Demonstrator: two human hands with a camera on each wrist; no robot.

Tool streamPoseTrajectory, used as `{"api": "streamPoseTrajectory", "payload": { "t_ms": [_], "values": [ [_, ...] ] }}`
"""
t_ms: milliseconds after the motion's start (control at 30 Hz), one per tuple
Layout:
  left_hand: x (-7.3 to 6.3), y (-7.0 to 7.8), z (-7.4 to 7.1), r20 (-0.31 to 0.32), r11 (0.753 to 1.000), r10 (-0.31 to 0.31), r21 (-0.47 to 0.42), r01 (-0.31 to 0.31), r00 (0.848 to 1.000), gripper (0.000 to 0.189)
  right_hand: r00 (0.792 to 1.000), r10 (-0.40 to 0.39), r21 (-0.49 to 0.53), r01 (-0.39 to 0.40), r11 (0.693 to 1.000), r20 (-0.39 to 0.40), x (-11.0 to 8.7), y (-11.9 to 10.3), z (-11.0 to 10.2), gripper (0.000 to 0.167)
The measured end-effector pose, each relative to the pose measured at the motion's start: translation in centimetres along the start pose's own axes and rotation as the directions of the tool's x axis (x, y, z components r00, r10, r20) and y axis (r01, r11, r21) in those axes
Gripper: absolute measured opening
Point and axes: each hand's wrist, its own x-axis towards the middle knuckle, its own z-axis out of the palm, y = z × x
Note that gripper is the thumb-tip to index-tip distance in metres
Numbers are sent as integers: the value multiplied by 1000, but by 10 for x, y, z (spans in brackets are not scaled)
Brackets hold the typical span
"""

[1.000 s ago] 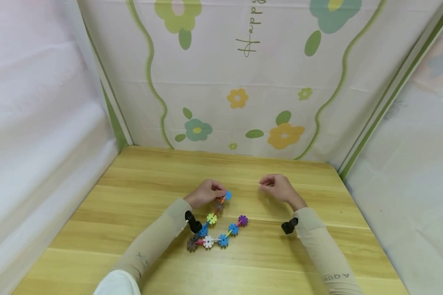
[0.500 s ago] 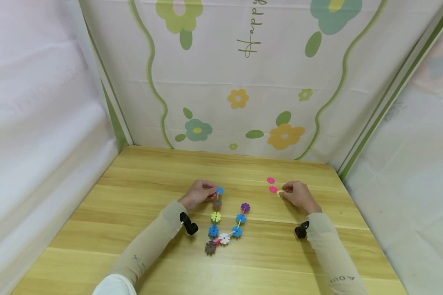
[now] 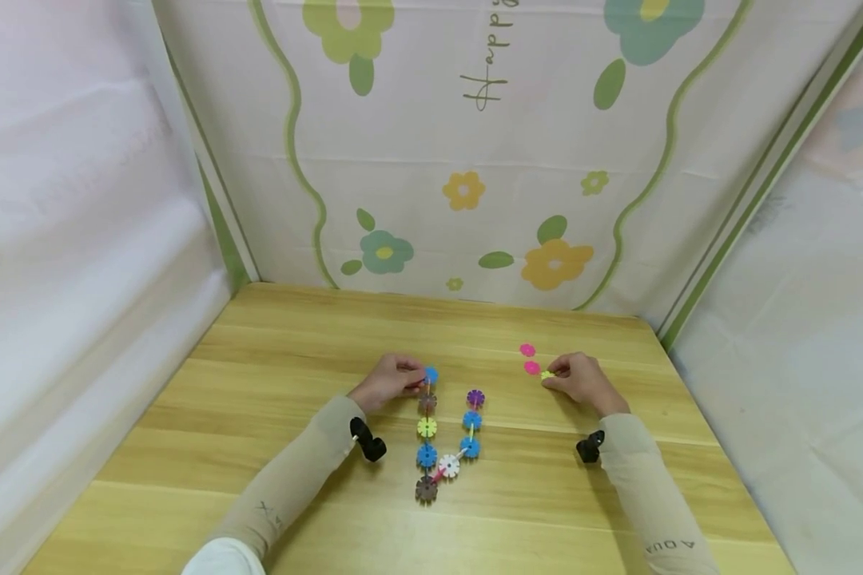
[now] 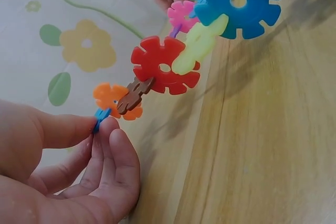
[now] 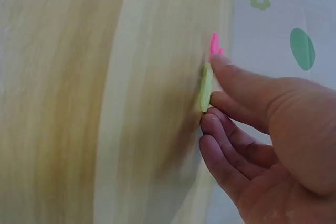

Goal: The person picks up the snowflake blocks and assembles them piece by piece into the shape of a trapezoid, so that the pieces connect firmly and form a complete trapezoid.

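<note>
A chain of slotted plastic discs bends in a U shape on the wooden table. My left hand pinches the blue disc at the chain's far left end; the left wrist view shows thumb and fingers on its edge, beside an orange disc. The chain's other end is a purple disc. To the right, my right hand pinches a loose yellow disc between thumb and fingers. Close by are two pink discs, apart from the chain.
A brown disc marks the chain's near corner. Flower-printed cloth rises behind the table, and pale cloth walls stand at both sides. Small black wrist cameras sit on both sleeves.
My right hand has moved rightward, two pink discs have come into view, and it now pinches the yellow disc. The chain has swung rightward and straightened; my left hand keeps its end.
</note>
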Motion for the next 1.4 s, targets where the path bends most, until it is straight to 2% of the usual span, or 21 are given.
{"api": "streamPoseTrajectory", "payload": {
  "t_ms": [200, 433, 600, 933, 1133, 1400],
  "values": [
    [0, 1, 1, 4, 1000, 13, 6, -13, 1000, 24, 1000, -3, -4, 3, 1000, 8, -2, -4, -3, 22],
    [0, 3, 3, 10, 999, 25, 35, -26, 1000, 22, 1000, -10, 95, 12, 995, -20, -3, -21, 4, 20],
    [0, 4, 2, 10, 999, 35, 27, -35, 999, 21, 996, -73, 151, 79, 985, -41, 0, -44, 15, 18],
    [-1, 7, 3, 25, 999, 39, 35, -40, 999, 23, 978, -204, 226, 207, 952, -34, -2, -108, 39, 13],
    [0, 5, 4, 23, 999, 47, 23, -48, 999, 23, 972, -231, 281, 230, 932, -28, -3, -136, 56, 12],
    [1, 5, 5, 18, 999, 42, 13, -42, 999, 24, 966, -251, 244, 260, 934, -65, -4, -159, 75, 12]
  ]
}}
